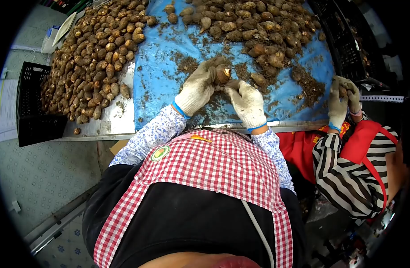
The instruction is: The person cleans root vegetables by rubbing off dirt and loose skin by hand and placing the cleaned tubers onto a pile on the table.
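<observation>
My left hand (197, 85), in a soiled white knit glove with a blue cuff, is closed around a brown taro corm (222, 76) with a pale cut spot at its upper right. Close against the lower right of that corm is my right hand (247, 103), gloved the same way. Its fingers are curled together, and what they pinch, if anything, is hidden. Both hands are above a blue plastic sheet (156, 96) strewn with dark soil and root bits. Beyond them lies a heap of dirty, hairy taro corms (267, 27).
A large pile of cleaner taro corms (98, 58) covers the metal tabletop (113, 120) at left, beside a black crate (33, 107). More black crates (343, 35) line the right side. At right, a co-worker's gloved hands (341, 100) hold a corm near the table edge.
</observation>
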The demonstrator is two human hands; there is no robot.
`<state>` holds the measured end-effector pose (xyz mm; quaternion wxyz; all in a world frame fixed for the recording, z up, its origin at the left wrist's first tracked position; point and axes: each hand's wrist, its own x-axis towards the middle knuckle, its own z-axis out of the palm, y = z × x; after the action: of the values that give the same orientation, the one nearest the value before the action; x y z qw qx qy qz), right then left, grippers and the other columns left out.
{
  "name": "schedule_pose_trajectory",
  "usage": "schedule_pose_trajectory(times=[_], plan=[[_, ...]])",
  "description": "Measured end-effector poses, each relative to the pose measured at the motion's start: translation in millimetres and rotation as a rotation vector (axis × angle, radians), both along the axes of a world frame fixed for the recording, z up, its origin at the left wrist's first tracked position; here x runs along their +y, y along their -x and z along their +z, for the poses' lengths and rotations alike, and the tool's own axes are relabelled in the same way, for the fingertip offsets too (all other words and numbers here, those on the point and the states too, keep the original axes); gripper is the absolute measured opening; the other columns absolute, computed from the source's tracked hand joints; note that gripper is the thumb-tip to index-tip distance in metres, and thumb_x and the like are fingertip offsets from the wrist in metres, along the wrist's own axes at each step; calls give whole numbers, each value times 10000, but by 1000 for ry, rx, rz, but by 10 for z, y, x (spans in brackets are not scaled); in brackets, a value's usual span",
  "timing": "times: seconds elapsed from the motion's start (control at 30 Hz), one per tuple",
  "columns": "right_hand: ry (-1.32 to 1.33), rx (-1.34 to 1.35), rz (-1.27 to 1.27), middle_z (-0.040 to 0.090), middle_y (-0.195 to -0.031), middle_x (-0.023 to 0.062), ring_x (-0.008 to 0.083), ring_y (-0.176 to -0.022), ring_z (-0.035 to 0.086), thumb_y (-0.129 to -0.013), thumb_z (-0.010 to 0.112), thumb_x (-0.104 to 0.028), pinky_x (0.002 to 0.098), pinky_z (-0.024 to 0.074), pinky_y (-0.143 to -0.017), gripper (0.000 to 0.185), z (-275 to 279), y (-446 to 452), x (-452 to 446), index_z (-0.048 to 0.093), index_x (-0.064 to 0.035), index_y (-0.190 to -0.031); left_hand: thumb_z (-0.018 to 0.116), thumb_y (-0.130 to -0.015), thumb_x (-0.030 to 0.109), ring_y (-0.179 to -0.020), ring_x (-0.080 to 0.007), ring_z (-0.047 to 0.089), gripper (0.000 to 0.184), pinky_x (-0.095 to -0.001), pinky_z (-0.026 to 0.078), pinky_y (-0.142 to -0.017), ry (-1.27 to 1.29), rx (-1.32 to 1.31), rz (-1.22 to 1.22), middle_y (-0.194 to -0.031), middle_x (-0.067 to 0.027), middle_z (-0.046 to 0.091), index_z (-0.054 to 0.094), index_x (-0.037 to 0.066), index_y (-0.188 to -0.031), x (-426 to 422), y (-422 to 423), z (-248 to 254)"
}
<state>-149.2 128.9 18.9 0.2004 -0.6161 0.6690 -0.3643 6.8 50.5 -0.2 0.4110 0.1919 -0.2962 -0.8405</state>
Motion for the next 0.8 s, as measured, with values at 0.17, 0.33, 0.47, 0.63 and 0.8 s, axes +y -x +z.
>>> schedule_pose_trajectory(times=[0.17,0.33,0.47,0.63,0.8], plan=[[-28,-1499,-35,692,-898,188,195,-774,681,-941,632,-178,271,537,-668,263,-118,32,-116,606,-19,-1150,556,-985,170,-1159,-225,550,613,-332,493,-986,-18,1,-4,-1429,-196,415,248,-53,-1466,90,-9,152],[-357,-110,37,649,-768,129,214,-659,609,-931,642,-274,324,480,-594,292,453,-18,-103,620,0,-1029,576,-977,148,-1147,-214,556,605,-321,472,-997,39,-75,-30,-1296,-155,513,270,-50,-1460,153,23,275],[-303,-301,97,608,-714,171,242,-600,582,-925,637,-286,371,462,-570,290,227,11,-69,620,1,-966,573,-972,112,-1127,-200,552,580,-314,474,-991,8,-120,-54,-1257,-148,538,287,-54,-1448,188,-32,398],[-240,-9,42,628,-769,221,352,-683,641,-910,606,-234,436,493,-630,220,150,101,-22,634,-19,-944,393,-1042,184,-1120,-319,544,429,-405,510,-940,-356,412,-133,-1326,-205,470,353,-16,-1420,67,-110,-147],[-78,-98,-115,676,-946,229,375,-886,670,-907,607,-197,426,523,-775,268,-102,194,-24,611,-24,-1112,334,-1064,278,-1075,-348,547,434,-473,510,-871,-466,447,-207,-1314,-221,485,397,-3,-1390,17,-169,-20]])
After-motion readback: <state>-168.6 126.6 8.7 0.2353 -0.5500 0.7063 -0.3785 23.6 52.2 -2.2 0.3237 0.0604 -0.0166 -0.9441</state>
